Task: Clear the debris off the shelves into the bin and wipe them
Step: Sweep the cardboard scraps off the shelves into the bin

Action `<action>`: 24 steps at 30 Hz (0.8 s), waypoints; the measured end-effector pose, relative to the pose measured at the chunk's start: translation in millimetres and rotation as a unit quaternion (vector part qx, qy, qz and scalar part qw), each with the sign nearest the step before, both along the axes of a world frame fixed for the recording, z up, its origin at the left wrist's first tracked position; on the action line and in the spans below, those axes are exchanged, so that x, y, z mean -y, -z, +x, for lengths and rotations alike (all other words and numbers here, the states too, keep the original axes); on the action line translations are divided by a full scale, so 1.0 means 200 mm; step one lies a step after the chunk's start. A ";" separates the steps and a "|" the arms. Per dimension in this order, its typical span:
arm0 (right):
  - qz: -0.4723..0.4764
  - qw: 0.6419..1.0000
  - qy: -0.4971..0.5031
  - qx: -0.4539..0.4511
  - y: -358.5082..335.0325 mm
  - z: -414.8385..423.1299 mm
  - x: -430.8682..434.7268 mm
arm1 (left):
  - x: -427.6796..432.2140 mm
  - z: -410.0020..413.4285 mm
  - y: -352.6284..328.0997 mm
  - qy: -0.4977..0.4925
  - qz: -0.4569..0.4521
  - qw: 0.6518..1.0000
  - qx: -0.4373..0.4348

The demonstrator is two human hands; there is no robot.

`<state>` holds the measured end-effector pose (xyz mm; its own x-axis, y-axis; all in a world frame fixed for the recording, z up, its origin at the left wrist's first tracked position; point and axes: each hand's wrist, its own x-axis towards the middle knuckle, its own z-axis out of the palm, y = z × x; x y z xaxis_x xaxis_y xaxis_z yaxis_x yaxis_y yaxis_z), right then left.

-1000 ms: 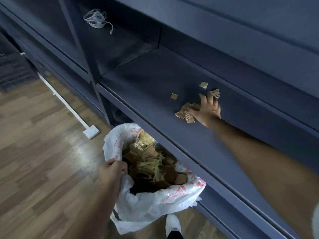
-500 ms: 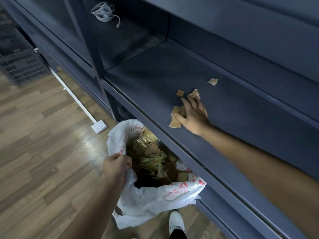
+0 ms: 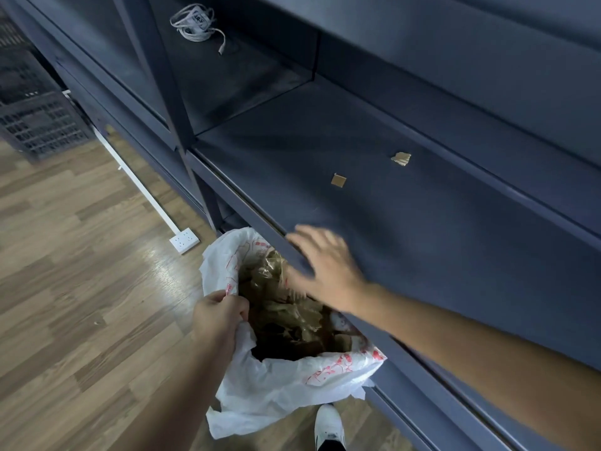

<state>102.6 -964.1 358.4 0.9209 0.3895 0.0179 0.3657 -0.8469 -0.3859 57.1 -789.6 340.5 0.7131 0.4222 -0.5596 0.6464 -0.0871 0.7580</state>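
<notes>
A white plastic bin bag [image 3: 286,385] with red print stands open below the dark blue shelf [image 3: 439,242], stuffed with brown cardboard scraps [image 3: 292,317]. My left hand [image 3: 218,317] pinches the bag's rim and holds it open. My right hand [image 3: 325,268], blurred, hovers at the shelf's front edge above the bag with fingers spread and nothing in it. Blurred scraps show just under it over the bag's mouth. Two cardboard pieces lie on the shelf: a small square [image 3: 338,181] and a crumpled one [image 3: 401,158] further back.
A coiled white cable [image 3: 195,22] lies on the neighbouring shelf section at upper left. A white power strip [image 3: 184,240] with its long bar sits on the wooden floor. A dark plastic crate [image 3: 35,122] stands at far left. My white shoe [image 3: 330,428] is beside the bag.
My right hand swept the pile of cardboard scraps from mid-shelf to the front edge and off it over the bag; its fingers are now spread. My left hand kept hold of the bag.
</notes>
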 end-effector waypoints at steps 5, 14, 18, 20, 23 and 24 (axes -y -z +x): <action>-0.016 0.970 0.240 0.008 -0.08 0.42 0.23 | 0.02 0.07 -0.01 -0.001 0.008 1.000 -0.015; -0.047 0.941 0.329 -0.064 -0.06 0.71 0.56 | -0.04 0.11 0.00 -0.021 0.020 0.999 -0.029; -0.053 0.947 0.305 -0.083 -0.05 0.75 0.56 | -0.04 0.09 0.03 -0.025 0.021 0.999 -0.026; -0.069 0.956 0.276 -0.070 -0.06 0.74 0.50 | -0.03 0.08 0.04 -0.018 0.024 0.999 -0.032; -0.076 0.971 0.217 -0.059 -0.08 0.71 0.37 | -0.03 0.07 0.05 -0.005 0.031 0.999 -0.030; -0.073 0.976 0.197 -0.056 -0.08 0.69 0.32 | -0.03 0.07 0.05 -0.004 0.032 0.999 -0.029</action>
<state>240.1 -1028.6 373.8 0.9927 -0.0038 -0.1206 -0.0364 -0.9623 -0.2694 71.0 -783.9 331.0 0.6758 0.4650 -0.5719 0.6907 -0.1286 0.7116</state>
